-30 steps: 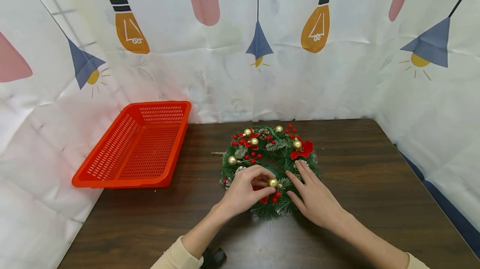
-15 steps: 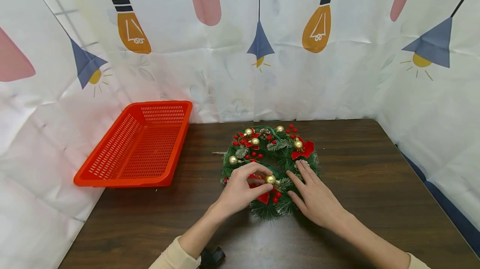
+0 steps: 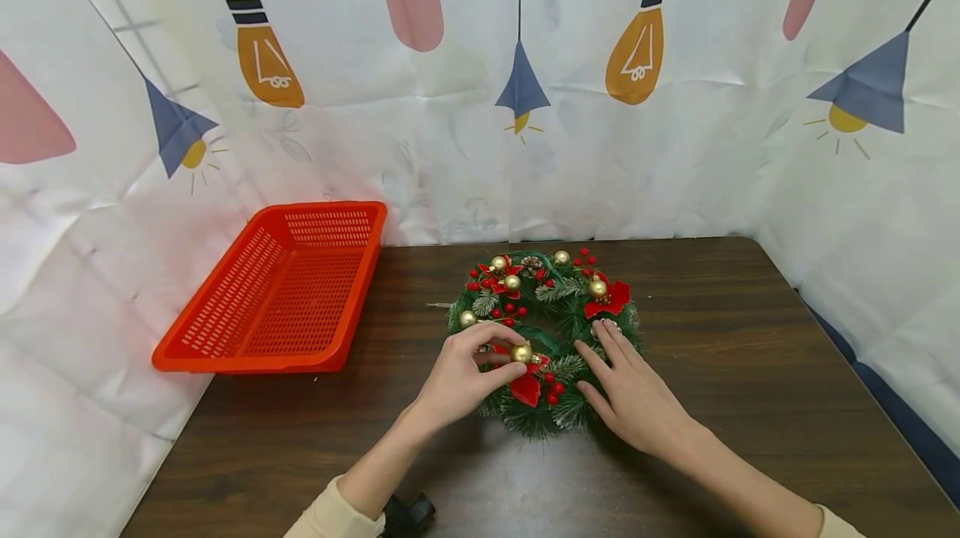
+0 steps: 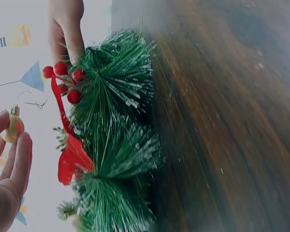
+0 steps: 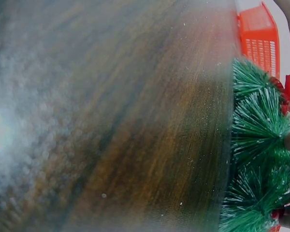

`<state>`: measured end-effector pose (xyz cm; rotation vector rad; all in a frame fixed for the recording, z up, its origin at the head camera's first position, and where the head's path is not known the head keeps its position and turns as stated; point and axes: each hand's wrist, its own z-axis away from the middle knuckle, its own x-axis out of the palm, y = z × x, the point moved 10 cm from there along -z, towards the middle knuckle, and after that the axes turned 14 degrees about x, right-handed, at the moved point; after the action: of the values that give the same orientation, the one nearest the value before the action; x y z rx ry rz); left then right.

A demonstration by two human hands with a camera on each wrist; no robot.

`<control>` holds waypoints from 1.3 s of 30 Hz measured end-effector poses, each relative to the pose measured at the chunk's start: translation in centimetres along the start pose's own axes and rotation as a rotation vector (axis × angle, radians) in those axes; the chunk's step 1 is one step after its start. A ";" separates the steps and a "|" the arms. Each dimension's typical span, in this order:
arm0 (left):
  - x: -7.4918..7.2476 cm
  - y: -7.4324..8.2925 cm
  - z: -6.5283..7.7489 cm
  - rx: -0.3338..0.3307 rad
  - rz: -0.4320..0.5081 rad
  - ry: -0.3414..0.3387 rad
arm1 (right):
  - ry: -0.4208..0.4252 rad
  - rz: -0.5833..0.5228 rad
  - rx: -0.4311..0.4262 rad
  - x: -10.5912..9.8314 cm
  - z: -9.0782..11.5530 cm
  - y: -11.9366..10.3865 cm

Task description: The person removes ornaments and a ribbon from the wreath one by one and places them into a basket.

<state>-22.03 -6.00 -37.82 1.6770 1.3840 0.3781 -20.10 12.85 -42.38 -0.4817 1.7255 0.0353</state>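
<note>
Gold bauble (image 3: pixel 521 354) pinched in left hand (image 3: pixel 459 375); splayed right hand (image 3: pixel 636 398) seemingly touches wreath (image 3: pixel 566 289)

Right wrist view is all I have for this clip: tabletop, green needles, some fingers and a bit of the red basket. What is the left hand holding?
Observer: The left hand pinches a small gold ball between thumb and fingers.
Operator: Is the ball touching the wreath?
Observer: No, the left wrist view shows a clear gap between it and the wreath.
</note>
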 end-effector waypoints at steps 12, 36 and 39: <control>-2.5 -0.3 1.0 -0.050 -0.038 0.013 | -0.010 0.006 0.004 0.1 0.0 0.0; -9.3 -1.1 2.2 -0.100 -0.132 0.134 | -0.009 0.002 0.000 0.0 0.0 -0.1; -10.3 -1.0 2.3 -0.091 -0.151 0.154 | -0.007 -0.001 -0.002 0.0 0.0 -0.1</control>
<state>-24.31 -16.28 -36.80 1.4840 1.5717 0.4841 -20.06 12.81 -42.36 -0.4833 1.7186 0.0385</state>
